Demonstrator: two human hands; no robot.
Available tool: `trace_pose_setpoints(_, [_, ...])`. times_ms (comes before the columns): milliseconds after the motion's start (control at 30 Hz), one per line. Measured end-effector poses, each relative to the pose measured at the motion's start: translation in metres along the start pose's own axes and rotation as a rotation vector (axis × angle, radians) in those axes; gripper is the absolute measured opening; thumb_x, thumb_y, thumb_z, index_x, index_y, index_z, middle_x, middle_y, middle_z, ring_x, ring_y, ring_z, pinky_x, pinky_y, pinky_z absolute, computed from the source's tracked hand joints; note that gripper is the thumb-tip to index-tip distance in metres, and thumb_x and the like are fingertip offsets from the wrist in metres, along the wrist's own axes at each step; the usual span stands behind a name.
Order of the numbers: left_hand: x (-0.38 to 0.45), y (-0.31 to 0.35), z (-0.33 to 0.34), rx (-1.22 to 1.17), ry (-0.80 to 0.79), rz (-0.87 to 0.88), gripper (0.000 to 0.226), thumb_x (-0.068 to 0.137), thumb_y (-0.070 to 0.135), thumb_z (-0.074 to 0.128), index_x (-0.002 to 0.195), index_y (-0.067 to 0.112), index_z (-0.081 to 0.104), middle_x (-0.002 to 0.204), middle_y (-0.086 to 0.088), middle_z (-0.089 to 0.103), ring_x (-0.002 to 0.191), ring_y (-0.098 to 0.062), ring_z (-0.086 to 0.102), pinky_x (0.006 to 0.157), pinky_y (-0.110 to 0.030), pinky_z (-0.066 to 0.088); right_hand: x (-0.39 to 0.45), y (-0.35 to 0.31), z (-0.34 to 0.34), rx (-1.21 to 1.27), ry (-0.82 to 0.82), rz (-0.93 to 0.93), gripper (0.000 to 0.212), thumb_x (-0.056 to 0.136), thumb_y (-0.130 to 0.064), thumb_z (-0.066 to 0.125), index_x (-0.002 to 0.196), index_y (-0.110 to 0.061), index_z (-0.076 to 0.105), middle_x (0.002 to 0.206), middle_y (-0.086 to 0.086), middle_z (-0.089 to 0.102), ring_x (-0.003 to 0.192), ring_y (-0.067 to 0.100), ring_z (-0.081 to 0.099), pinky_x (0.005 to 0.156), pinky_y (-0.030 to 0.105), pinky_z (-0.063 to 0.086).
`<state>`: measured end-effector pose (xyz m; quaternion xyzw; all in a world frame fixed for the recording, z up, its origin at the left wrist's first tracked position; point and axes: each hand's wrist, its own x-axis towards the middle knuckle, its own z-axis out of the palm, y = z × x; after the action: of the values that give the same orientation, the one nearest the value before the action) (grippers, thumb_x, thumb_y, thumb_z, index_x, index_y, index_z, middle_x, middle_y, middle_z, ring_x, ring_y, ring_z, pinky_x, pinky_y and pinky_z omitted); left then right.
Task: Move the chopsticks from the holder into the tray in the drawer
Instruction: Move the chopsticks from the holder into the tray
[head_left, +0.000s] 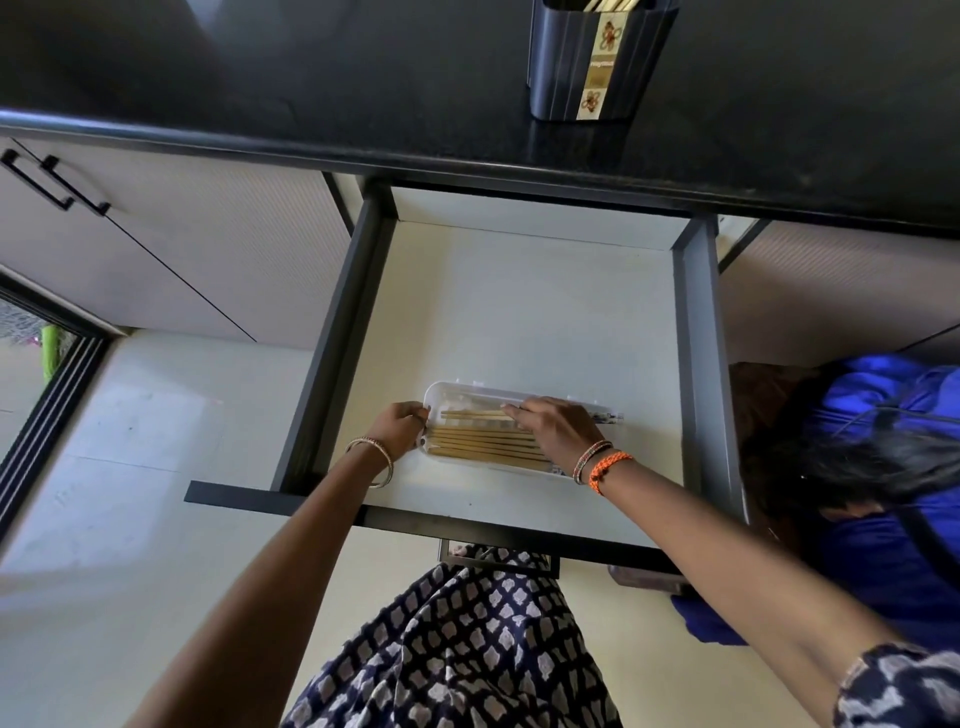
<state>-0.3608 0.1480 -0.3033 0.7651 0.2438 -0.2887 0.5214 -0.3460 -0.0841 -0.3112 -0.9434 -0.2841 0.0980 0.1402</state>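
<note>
A white oblong tray (441, 391) lies near the front of the open drawer (519, 291). Several wooden chopsticks (483, 441) lie side by side along it. My left hand (397, 422) grips the tray's left end with curled fingers. My right hand (558, 428) rests over the right half of the tray, fingertips pressed on the upper chopsticks; whether it pinches one is hidden. A dark ribbed holder (597, 57) stands on the black counter (311, 78) above the drawer, with pale chopstick ends showing at its top edge.
The drawer has dark grey side rails (337, 332) and a dark front edge (467, 519). White cabinet doors with black handles (52, 182) are to the left. A person in blue (883, 467) crouches close to the drawer's right side.
</note>
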Motion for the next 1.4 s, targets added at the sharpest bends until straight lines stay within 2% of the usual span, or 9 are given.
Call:
trace_pose_setpoints(133, [-0.001, 0.000, -0.001, -0.013, -0.005, -0.025, 0.037, 0.090, -0.003, 0.034, 0.068, 0.016, 0.058, 0.078, -0.008, 0.053, 0.090, -0.027, 0.051, 0.100, -0.052, 0.044, 0.008, -0.008, 0.000, 0.026, -0.103, 0.003, 0.033, 0.094, -0.007, 0.045, 0.125, -0.009, 0.058, 0.101, 0.013, 0.067, 0.091, 0.029, 0.064, 0.081, 0.039, 0.054])
trace_pose_setpoints(467, [-0.007, 0.004, -0.003, 0.000, -0.014, -0.019, 0.036, 0.091, 0.001, 0.036, 0.071, 0.019, 0.059, 0.086, -0.011, 0.056, 0.095, -0.029, 0.052, 0.102, -0.054, 0.042, 0.009, -0.014, -0.002, -0.157, -0.215, -0.046, 0.072, 0.084, 0.021, 0.039, 0.144, -0.019, 0.035, 0.103, 0.010, 0.067, 0.088, 0.025, 0.064, 0.078, 0.034, 0.056])
trace_pose_setpoints(733, [-0.012, 0.007, -0.001, -0.016, -0.009, 0.000, 0.024, 0.092, 0.003, 0.037, 0.097, 0.009, 0.060, 0.093, -0.012, 0.058, 0.094, -0.029, 0.053, 0.101, -0.052, 0.044, 0.008, -0.022, -0.005, -0.291, -0.266, -0.047, 0.063, 0.084, 0.017, 0.040, 0.142, -0.007, 0.034, 0.122, 0.015, 0.055, 0.111, 0.031, 0.054, 0.084, 0.038, 0.050])
trace_pose_setpoints(867, [-0.012, 0.010, 0.000, -0.028, 0.018, -0.016, 0.026, 0.094, 0.004, 0.037, 0.085, 0.010, 0.061, 0.083, -0.009, 0.057, 0.086, -0.026, 0.051, 0.098, -0.048, 0.044, 0.014, -0.025, -0.007, -0.358, -0.323, -0.037, 0.056, 0.087, 0.015, 0.038, 0.138, -0.007, 0.039, 0.123, 0.015, 0.055, 0.115, 0.032, 0.051, 0.085, 0.039, 0.050])
trace_pose_setpoints(967, [-0.011, 0.013, 0.000, -0.100, 0.046, -0.016, 0.028, 0.093, 0.003, 0.041, 0.116, -0.002, 0.056, 0.101, -0.018, 0.062, 0.093, -0.031, 0.055, 0.098, -0.049, 0.044, 0.013, -0.027, -0.016, -0.318, -0.314, -0.035, 0.054, 0.087, 0.012, 0.040, 0.136, -0.009, 0.042, 0.121, 0.014, 0.056, 0.111, 0.032, 0.054, 0.082, 0.039, 0.050])
trace_pose_setpoints(1067, [-0.020, 0.053, 0.004, -0.113, 0.237, 0.123, 0.034, 0.090, -0.001, 0.044, 0.124, -0.003, 0.047, 0.122, -0.027, 0.056, 0.111, -0.041, 0.054, 0.093, -0.042, 0.045, 0.013, -0.029, -0.044, -0.143, -0.086, -0.014, 0.046, 0.081, 0.007, 0.044, 0.121, -0.011, 0.057, 0.106, 0.012, 0.065, 0.097, 0.032, 0.063, 0.069, 0.036, 0.050])
trace_pose_setpoints(1167, [-0.032, 0.138, 0.007, -0.176, 0.291, 0.429, 0.032, 0.088, -0.003, 0.042, 0.118, 0.001, 0.051, 0.117, -0.019, 0.058, 0.105, -0.028, 0.056, 0.088, -0.035, 0.045, 0.018, -0.025, -0.098, -0.027, 0.301, 0.051, 0.032, 0.071, -0.002, 0.057, 0.094, -0.017, 0.073, 0.087, 0.004, 0.074, 0.074, 0.028, 0.071, 0.054, 0.033, 0.054])
trace_pose_setpoints(1267, [-0.041, 0.224, 0.004, -0.173, 0.233, 0.665, 0.026, 0.088, 0.001, 0.041, 0.106, 0.012, 0.056, 0.096, 0.003, 0.060, 0.087, -0.012, 0.057, 0.083, -0.037, 0.051, 0.037, -0.010, -0.171, 0.006, 0.426, 0.196, 0.031, 0.080, -0.005, 0.052, 0.097, -0.020, 0.073, 0.101, 0.004, 0.074, 0.090, 0.031, 0.069, 0.071, 0.040, 0.057])
trace_pose_setpoints(1400, [-0.040, 0.304, -0.005, -0.177, 0.235, 0.798, 0.028, 0.083, -0.003, 0.040, 0.094, 0.014, 0.060, 0.093, -0.001, 0.062, 0.088, -0.017, 0.060, 0.086, -0.043, 0.053, 0.071, 0.026, -0.253, 0.057, 0.582, 0.358, 0.028, 0.083, -0.006, 0.051, 0.093, -0.019, 0.074, 0.099, 0.007, 0.074, 0.092, 0.033, 0.067, 0.075, 0.038, 0.055])
